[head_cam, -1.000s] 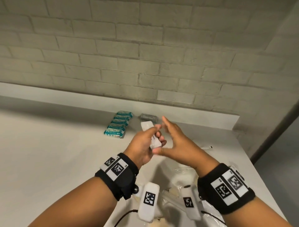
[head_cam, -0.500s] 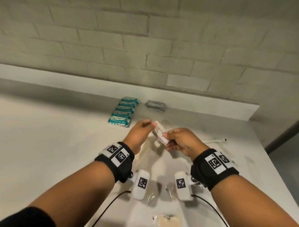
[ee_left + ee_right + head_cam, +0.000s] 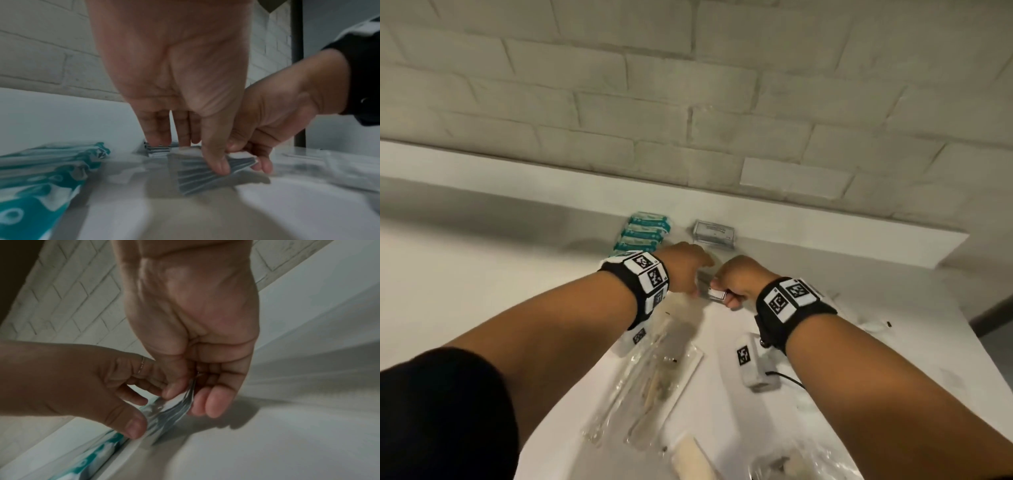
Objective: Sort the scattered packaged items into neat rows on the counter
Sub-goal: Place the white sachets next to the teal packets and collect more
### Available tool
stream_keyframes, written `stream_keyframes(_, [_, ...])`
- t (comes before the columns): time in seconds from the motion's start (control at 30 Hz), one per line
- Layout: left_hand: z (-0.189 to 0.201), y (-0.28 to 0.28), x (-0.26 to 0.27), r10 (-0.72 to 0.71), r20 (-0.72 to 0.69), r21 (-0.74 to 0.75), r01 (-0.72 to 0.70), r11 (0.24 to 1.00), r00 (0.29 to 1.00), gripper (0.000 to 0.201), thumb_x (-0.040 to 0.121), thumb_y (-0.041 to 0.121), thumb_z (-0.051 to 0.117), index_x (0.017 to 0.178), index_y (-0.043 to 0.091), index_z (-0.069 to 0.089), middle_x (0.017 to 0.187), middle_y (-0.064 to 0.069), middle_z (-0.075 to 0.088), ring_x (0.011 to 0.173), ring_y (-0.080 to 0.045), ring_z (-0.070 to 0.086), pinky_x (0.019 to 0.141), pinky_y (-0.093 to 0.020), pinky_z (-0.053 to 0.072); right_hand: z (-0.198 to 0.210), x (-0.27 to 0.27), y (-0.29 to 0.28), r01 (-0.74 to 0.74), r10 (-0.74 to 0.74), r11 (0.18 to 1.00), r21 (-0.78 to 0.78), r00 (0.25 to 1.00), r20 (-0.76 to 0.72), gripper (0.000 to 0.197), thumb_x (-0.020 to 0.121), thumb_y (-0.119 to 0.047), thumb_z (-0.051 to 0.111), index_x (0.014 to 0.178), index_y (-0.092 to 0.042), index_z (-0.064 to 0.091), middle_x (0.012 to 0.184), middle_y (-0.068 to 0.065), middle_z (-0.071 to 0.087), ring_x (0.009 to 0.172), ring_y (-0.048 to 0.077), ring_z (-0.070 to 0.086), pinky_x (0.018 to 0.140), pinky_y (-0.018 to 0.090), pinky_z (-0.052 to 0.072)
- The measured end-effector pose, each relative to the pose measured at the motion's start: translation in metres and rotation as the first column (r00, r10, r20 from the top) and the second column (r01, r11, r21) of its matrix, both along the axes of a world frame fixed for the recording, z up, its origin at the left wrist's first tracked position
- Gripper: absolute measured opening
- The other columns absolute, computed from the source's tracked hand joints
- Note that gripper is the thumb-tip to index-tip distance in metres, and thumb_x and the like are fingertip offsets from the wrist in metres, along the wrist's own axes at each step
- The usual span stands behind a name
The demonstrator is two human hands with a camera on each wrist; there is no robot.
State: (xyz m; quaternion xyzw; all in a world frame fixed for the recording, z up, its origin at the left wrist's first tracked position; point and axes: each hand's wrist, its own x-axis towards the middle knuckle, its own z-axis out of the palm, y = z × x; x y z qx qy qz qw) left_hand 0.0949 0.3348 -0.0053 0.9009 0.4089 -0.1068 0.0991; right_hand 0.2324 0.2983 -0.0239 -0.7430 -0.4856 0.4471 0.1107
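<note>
A small fanned stack of thin grey packets (image 3: 713,293) hangs just above the white counter (image 3: 482,291), held at both ends. My left hand (image 3: 692,288) pinches its left end, with the thumb (image 3: 218,164) on top of the grey packets (image 3: 197,175). My right hand (image 3: 726,296) grips the right end of the grey packets (image 3: 180,408) between thumb and curled fingers (image 3: 213,404). Behind the hands a row of teal packets (image 3: 645,233) lies by the wall, and to its right a separate grey packet pile (image 3: 714,233).
Long clear wrapped packages (image 3: 654,380) lie on the counter under my forearms, with more clear bags (image 3: 791,462) at the near right. A low white ledge (image 3: 825,236) and a brick wall close the back. The counter's right edge (image 3: 969,329) drops off.
Both hands have moved forward and down toward the wall with the grey packets, which have gone from raised in the air to just above the counter near the grey pile.
</note>
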Motion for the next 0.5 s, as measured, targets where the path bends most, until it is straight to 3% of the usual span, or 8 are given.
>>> stream_keyframes(0.1, [-0.005,0.018,0.007,-0.027,0.047,-0.014,0.027,1.0,0.999,0.029,0.078,0.035,0.069,0.099,0.015,0.065,0.106,-0.009,0.068,0.096,-0.03,0.064,0.079,-0.031,0.048,-0.001,0.002,0.025,-0.04,0.038,0.999,0.021,0.997,0.065,0.038,0.091,-0.036,0.061,0.078,-0.001,0.062,0.058,0.01,0.059,0.041,0.017,0.054,0.052,0.026,0.049])
stream_keyframes(0.2, [-0.011,0.03,0.014,-0.018,0.076,-0.001,0.018,1.0,0.997,0.022,0.084,0.032,0.066,0.094,0.012,0.067,0.1,-0.011,0.069,0.094,-0.031,0.065,0.077,-0.03,0.047,-0.002,0.011,0.041,-0.13,0.116,0.99,0.06,0.972,0.203,0.046,0.093,-0.042,0.053,0.059,-0.01,0.055,0.042,0.0,0.056,0.044,0.015,0.055,0.059,0.025,0.048])
stream_keyframes(0.23, [-0.013,0.035,0.017,-0.015,0.084,0.01,0.014,1.0,0.996,0.026,0.084,0.033,0.066,0.098,0.011,0.068,0.102,-0.011,0.069,0.095,-0.03,0.065,0.076,-0.029,0.046,-0.003,0.015,0.046,-0.156,0.133,0.985,0.077,0.96,0.245,0.042,0.094,-0.038,0.052,0.063,-0.011,0.058,0.045,-0.001,0.058,0.05,0.016,0.058,0.062,0.025,0.05])
stream_keyframes(0.3, [-0.018,0.044,0.024,-0.01,0.093,0.017,0.009,1.0,0.996,0.03,0.085,0.032,0.067,0.105,0.009,0.069,0.106,-0.013,0.069,0.098,-0.03,0.065,0.078,-0.028,0.046,-0.005,0.023,0.054,-0.173,0.145,0.98,0.103,0.962,0.232,0.027,0.094,-0.034,0.055,0.083,-0.01,0.064,0.07,0.006,0.067,0.061,0.018,0.064,0.057,0.023,0.052])
stream_keyframes(0.37, [-0.022,0.05,0.028,0.0,0.111,0.001,0.0,1.0,0.994,0.031,0.084,0.029,0.068,0.108,0.008,0.069,0.106,-0.014,0.069,0.099,-0.031,0.065,0.078,-0.028,0.046,-0.003,0.028,0.055,-0.304,0.265,0.949,0.078,0.91,0.319,0.035,0.093,-0.044,0.055,0.091,-0.011,0.066,0.081,0.008,0.069,0.065,0.017,0.066,0.054,0.021,0.046])
stream_keyframes(0.43, [-0.023,0.053,0.028,-0.002,0.13,-0.023,0.005,1.0,0.992,0.033,0.08,0.029,0.072,0.104,0.006,0.07,0.102,-0.015,0.069,0.095,-0.031,0.066,0.074,-0.026,0.044,-0.005,0.032,0.053,-0.432,0.362,0.897,0.094,0.839,0.407,0.041,0.086,-0.048,0.063,0.104,-0.011,0.068,0.094,0.005,0.069,0.083,0.02,0.067,0.068,0.022,0.046])
stream_keyframes(0.5, [-0.025,0.055,0.028,0.008,0.141,-0.049,-0.001,0.999,0.99,0.032,0.076,0.025,0.075,0.098,0.002,0.069,0.097,-0.017,0.069,0.089,-0.032,0.066,0.07,-0.026,0.043,-0.01,0.034,0.05,-0.47,0.367,0.872,0.137,0.812,0.454,0.049,0.075,-0.038,0.077,0.117,-0.015,0.065,0.111,0.006,0.066,0.102,0.022,0.063,0.077,0.02,0.043])
